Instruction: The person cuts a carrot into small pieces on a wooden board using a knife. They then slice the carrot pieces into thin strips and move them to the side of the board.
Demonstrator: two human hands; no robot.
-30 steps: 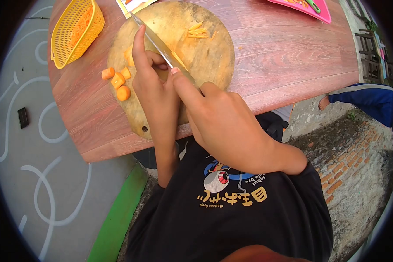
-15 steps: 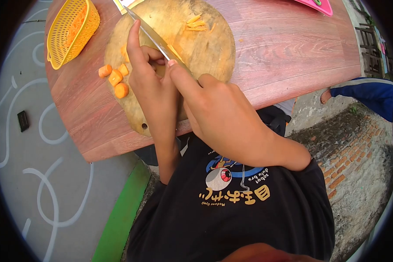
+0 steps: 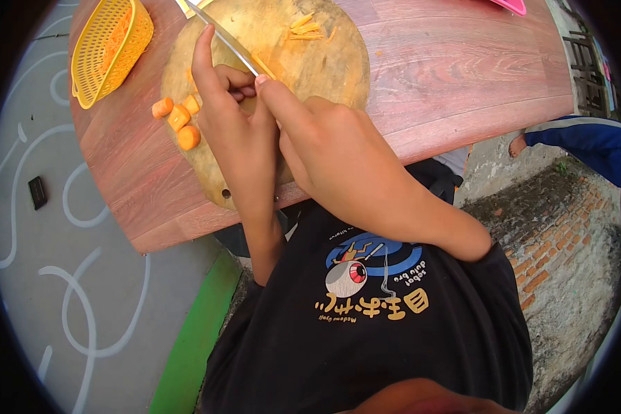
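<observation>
Four carrot pieces (image 3: 179,117) near your left hand (image 3: 229,114) | its grasp I cannot tell | your right hand (image 3: 328,138) grips the knife (image 3: 231,41)

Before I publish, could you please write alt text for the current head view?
A person's right hand grips a knife, the left hand beside it, over a wooden cutting board. Carrot chunks sit at the board's left edge; a yellow basket holds shredded carrot.

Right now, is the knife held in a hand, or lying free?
Held: the right hand is closed around the knife, whose blade sticks out past the fingers. The handle is hidden.
</observation>
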